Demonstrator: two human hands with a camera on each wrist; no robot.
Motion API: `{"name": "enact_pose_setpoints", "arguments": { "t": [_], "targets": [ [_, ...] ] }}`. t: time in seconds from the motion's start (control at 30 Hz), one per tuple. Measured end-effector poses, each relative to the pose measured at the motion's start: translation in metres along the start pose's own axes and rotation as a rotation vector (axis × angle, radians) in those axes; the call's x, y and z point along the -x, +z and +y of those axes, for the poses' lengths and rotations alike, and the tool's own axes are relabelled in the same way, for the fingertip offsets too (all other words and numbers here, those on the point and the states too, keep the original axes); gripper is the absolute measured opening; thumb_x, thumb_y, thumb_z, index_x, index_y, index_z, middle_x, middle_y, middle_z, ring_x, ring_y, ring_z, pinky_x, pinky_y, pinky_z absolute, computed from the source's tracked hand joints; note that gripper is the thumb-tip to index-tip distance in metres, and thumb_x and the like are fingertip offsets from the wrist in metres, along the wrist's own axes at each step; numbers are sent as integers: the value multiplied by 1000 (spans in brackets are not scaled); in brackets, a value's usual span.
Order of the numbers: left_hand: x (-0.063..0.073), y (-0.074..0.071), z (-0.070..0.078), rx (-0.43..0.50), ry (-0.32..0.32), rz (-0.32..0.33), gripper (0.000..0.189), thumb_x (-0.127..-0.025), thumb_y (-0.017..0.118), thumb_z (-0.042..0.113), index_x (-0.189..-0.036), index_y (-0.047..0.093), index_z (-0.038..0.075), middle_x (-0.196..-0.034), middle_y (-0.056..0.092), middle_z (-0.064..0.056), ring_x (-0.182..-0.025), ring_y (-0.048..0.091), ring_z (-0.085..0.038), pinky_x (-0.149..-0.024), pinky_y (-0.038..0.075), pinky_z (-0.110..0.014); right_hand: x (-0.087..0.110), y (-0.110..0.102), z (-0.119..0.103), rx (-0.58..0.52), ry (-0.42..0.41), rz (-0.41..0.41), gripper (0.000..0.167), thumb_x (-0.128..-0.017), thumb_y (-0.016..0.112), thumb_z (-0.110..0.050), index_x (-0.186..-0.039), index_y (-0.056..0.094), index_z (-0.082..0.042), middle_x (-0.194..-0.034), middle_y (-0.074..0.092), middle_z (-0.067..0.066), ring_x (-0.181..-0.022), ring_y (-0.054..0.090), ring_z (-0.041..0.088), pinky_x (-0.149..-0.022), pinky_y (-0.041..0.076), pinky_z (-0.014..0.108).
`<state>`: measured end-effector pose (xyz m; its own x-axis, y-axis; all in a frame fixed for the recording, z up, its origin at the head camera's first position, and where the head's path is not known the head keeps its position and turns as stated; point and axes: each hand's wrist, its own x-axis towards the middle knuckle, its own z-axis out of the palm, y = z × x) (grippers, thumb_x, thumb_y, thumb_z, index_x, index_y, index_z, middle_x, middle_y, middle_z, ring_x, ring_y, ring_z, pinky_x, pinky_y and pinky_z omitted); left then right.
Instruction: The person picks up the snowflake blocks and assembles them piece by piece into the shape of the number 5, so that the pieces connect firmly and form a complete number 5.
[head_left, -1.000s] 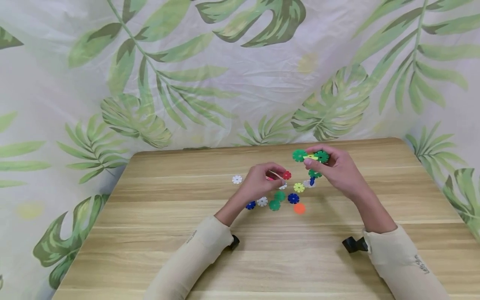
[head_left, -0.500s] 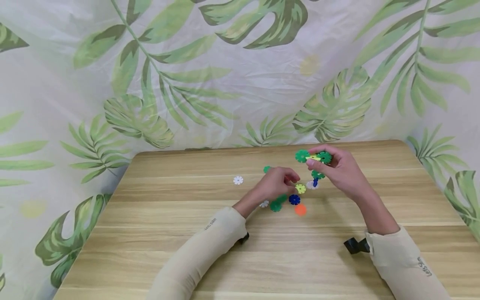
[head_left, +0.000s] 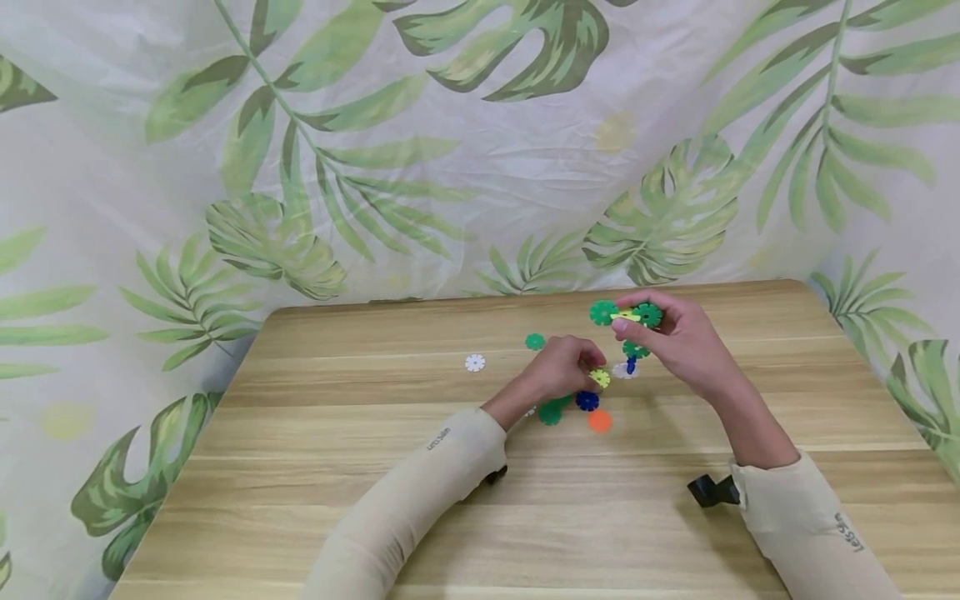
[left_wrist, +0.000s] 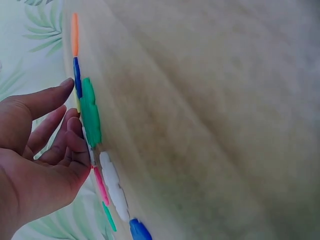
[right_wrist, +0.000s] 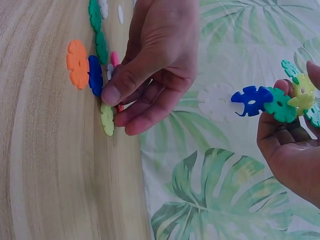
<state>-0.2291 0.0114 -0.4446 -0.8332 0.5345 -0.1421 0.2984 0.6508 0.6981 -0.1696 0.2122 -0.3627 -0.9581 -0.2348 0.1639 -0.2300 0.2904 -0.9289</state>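
My right hand [head_left: 678, 346] grips a chain of joined plastic snowflake discs [head_left: 602, 313] above the table. The right wrist view shows green and yellow discs at the fingers, then a blue disc [right_wrist: 251, 101] and a white disc [right_wrist: 215, 102] hanging from the end. My left hand [head_left: 558, 368] is low over the loose discs, thumb and fingers bent and apart. Its thumb tip is at a yellow disc [right_wrist: 107, 120] lying on the table; whether it touches is hard to tell. Part of a red disc shows behind the left fingers, mostly hidden.
Around the left hand lie a blue disc [head_left: 587, 401], an orange disc [head_left: 600, 420], overlapping green discs [head_left: 551, 413], a single green disc [head_left: 535, 342] and a white disc [head_left: 475, 362]. The wooden table [head_left: 300, 467] ends at a leaf-print cloth [head_left: 420, 167].
My left hand has moved right from beside the red disc to the yellow disc, uncovering the green disc at the back. My right hand stays nearly still with the joined discs.
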Motion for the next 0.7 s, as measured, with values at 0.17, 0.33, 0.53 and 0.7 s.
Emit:
{"name": "enact_pose_setpoints", "arguments": {
  "t": [0.17, 0.33, 0.53, 0.7],
  "targets": [
    [-1, 3, 3, -26, -12, 9, 28, -87, 91, 10, -111, 78, 11, -102, 77, 1, -89, 65, -7, -85, 56, -19, 0, -1, -1, 1, 3, 6, 31, -105, 72, -22, -132, 69, -6, -96, 75, -10, -83, 71, 12, -64, 55, 26],
    [-1, 3, 6, -60, -21, -5, 28, -87, 90, 10, -112, 78, 12, -102, 77, 2, -91, 65, -7, -85, 55, -19, -1, -2, 2, 1, 1, 7, 30, -106, 71, -23, -131, 69, -7, -96, 76, -10, -83, 72, 12, -62, 54, 26],
    [-2, 5, 9, -91, -9, -6, 30, -87, 91, 16, -114, 78, 12, -107, 78, 2, -97, 67, -7, -89, 56, -19, -1, -3, 3, 8, -7, 7, 29, -106, 71, -23, -131, 70, -8, -96, 75, -10, -81, 71, 12, -59, 52, 27],
    [-2, 4, 7, -99, -11, -12, 31, -86, 91, 11, -115, 78, 11, -107, 78, 0, -96, 67, -8, -88, 56, -19, -1, -3, 1, 1, -6, 11, 29, -105, 72, -22, -130, 70, -7, -96, 76, -10, -83, 72, 12, -61, 53, 26]
  ]
}}
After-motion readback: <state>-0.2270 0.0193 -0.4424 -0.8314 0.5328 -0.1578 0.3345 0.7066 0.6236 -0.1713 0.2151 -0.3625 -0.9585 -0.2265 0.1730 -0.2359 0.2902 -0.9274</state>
